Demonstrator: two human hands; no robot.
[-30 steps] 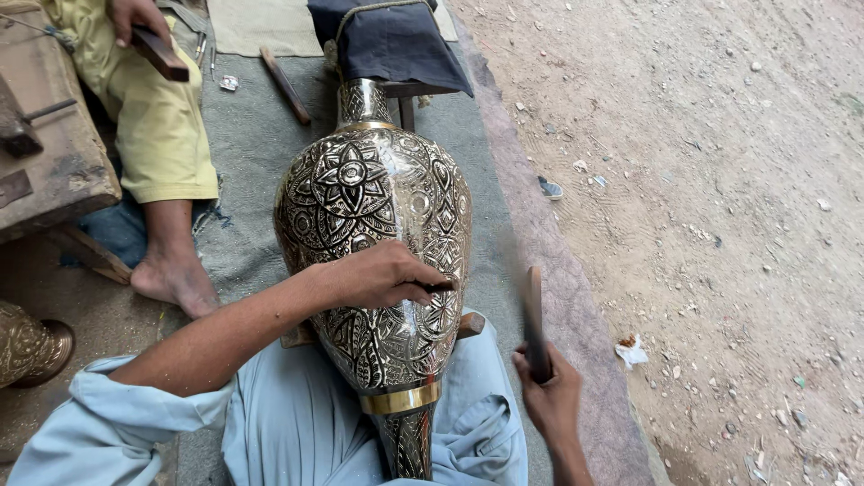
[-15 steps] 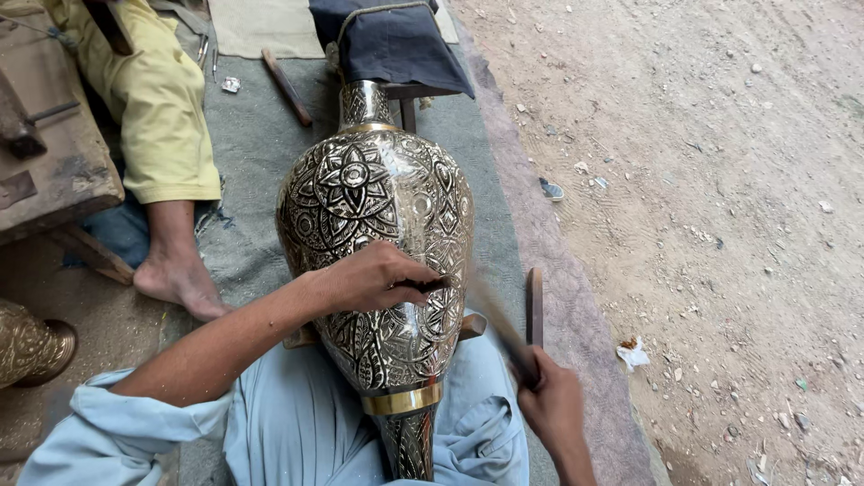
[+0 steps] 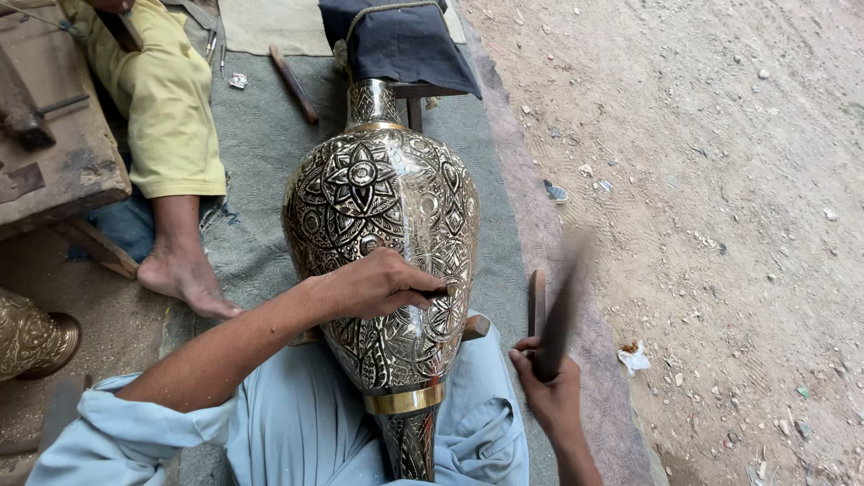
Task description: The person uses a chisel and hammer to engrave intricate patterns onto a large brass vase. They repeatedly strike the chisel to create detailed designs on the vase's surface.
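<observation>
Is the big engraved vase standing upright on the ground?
No, the vase lies tilted across the person's lap, its neck propped on a dark cushion.

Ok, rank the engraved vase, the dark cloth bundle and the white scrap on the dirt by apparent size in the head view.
1. engraved vase
2. dark cloth bundle, though it lies farther from the camera
3. white scrap

Hammer (image 3: pixel 560 301) in the right hand (image 3: pixel 551 396) motion-blurred; vase (image 3: pixel 382 243) base cut off below
</observation>
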